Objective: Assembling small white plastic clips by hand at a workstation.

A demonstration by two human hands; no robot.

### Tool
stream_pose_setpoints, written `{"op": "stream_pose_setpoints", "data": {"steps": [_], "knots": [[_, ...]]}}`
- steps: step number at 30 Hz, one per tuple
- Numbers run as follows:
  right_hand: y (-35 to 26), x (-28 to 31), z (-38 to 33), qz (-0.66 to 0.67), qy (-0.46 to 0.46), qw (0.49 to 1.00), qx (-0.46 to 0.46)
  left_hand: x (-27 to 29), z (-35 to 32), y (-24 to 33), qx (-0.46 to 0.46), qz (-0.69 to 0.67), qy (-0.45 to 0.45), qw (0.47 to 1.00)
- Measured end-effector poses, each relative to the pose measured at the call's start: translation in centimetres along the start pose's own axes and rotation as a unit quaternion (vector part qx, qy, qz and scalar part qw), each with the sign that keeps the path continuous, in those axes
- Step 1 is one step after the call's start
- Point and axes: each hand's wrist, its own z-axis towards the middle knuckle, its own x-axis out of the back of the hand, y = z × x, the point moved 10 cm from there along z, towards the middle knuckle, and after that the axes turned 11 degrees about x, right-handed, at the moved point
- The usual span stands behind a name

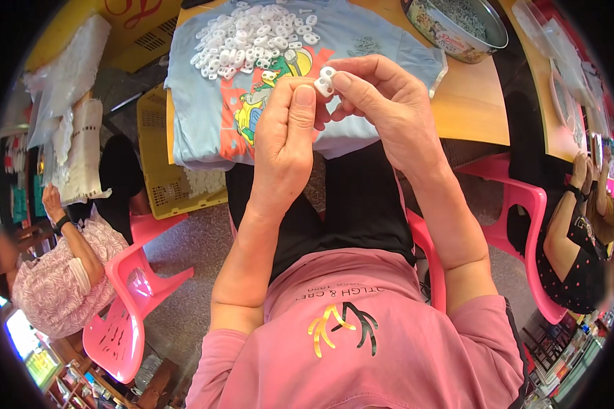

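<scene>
While the right hand point(396, 112) pinches a white piece point(325, 83) above the blue cloth point(198, 123), the left hand point(283, 140) curls just beside it, thumb against forefinger; can't tell whether it grips anything. White pile point(249, 42) beyond. Lettering point(344, 294) on pink top point(402, 341); tin point(438, 31) printed too.

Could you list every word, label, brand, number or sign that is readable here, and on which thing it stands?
I only locate printing, without copying it.
Pink shirt: dark letters, upside down, beside a branching gold-and-black emblem.
Metal tin: small lettering, hard to read.
Yellow crate, top left: red marking, cut off, unreadable.
White plastic piece, held up: no readable text.
Farther background: too small or blurred.
</scene>
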Motion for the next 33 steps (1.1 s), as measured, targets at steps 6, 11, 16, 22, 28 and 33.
{"op": "stream_pose_setpoints", "data": {"steps": [6, 11, 16, 22, 28, 33], "knots": [[0.4, -0.4, -0.4, 0.054, -0.008, 0.998, -0.018, 0.5, -0.3, -1.6, -0.029, -0.083, 0.044, 0.995], [0.8, -1.0, -0.9, 0.084, -0.025, 0.995, -0.038, -1.1, 0.7, -1.3, -0.09, -0.152, -0.069, 0.982], [0.5, -1.3, -1.0, 0.077, -0.027, 0.996, -0.04, -0.7, -0.6, -0.2, -0.117, -0.192, -0.012, 0.974], [0.1, -1.2, -0.8, 0.033, -0.041, 0.999, -0.009, 0.9, -1.0, -0.9, -0.087, -0.095, 0.019, 0.991], [-0.5, -1.2, -0.8, -0.015, -0.04, 0.999, 0.029, 0.5, -0.6, -0.6, -0.074, -0.016, 0.009, 0.997], [-0.5, -1.7, -0.9, -0.027, -0.042, 0.998, 0.044, 0.3, -1.1, -0.2, -0.107, 0.004, 0.058, 0.993]]}}
